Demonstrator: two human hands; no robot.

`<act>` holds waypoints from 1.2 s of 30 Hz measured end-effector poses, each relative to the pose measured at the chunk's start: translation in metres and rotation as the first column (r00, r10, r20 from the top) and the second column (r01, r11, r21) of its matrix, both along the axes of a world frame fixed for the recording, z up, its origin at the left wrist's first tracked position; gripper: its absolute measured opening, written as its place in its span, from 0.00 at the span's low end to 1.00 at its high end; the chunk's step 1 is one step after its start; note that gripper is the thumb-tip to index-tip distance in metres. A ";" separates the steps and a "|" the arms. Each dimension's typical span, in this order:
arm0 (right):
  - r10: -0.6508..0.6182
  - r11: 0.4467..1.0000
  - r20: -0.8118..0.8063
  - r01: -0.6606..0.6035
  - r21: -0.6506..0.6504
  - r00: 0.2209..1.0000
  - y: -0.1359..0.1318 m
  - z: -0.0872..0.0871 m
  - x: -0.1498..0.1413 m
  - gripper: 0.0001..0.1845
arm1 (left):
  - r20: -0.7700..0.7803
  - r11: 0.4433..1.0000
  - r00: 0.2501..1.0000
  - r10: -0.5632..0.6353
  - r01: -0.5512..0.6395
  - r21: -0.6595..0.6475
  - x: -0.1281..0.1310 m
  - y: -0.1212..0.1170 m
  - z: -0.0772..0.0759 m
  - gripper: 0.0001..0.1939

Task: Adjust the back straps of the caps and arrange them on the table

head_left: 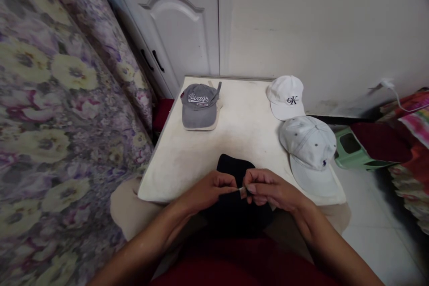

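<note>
A black baseball-style cap [239,214] lies at the middle of the near edge of the tabletop [244,136], partly on the surface and partly reaching past that edge. Its far end is smooth and rounded, pointing toward the far edge; whether this is the visor or the crown cannot be told. The nearer part is so dark that its folds and seams hardly show, and the middle is largely covered. Above the middle of the cap, a small, pale brownish strip [242,193] is pinched at both ends, running roughly parallel to the near edge. Only a short piece shows, and whether it is attached to the cap cannot be made out
</note>
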State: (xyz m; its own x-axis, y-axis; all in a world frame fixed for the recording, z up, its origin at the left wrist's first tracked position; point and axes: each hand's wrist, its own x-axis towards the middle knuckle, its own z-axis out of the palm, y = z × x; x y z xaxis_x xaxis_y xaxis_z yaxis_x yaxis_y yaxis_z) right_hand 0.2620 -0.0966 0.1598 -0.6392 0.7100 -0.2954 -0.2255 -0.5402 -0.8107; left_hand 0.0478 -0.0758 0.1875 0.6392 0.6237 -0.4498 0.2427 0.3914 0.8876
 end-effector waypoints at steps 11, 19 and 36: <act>0.032 0.991 0.178 -0.054 0.121 0.983 -0.001 0.007 -0.003 0.12 | 0.002 1.000 1.000 0.003 -0.003 -0.009 0.001 0.000 -0.002 0.15; 0.013 0.989 0.235 -0.047 0.141 0.972 -0.001 0.006 0.000 0.15 | 0.046 0.998 0.997 -0.065 0.065 0.018 -0.004 0.003 0.001 0.21; -0.064 0.973 0.310 -0.010 0.232 0.949 0.000 0.010 -0.002 0.15 | -0.002 0.990 0.994 -0.105 0.105 0.096 -0.001 0.002 0.006 0.22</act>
